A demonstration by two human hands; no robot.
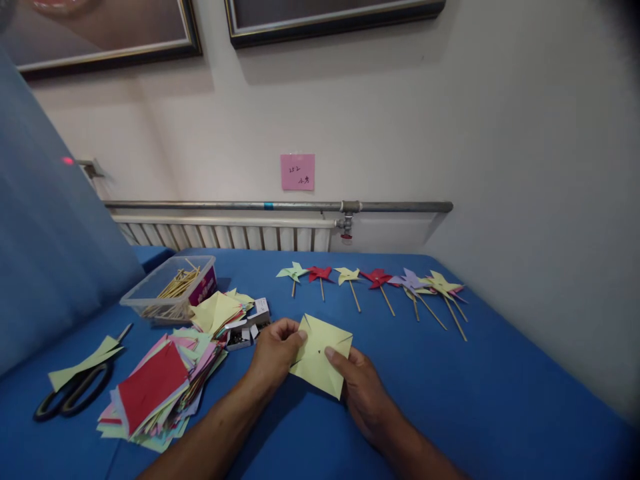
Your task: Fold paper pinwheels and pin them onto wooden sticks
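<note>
A square of pale yellow paper is held up between both hands, above the blue table. It has slits running in from its corners and a small dark hole at its middle. Pinching its left edge is my left hand, thumb on top. My right hand grips the right edge, with the thumb lying near the hole and the other fingers behind the sheet. Just beyond my left hand are small open boxes with tiny dark metal pieces inside.
Left of my hands lies a stack of coloured paper squares. Black-handled scissors rest at the far left, a paper scrap over them. Behind stands a clear plastic tub of wooden sticks. Several paper pinwheels line the table's back right.
</note>
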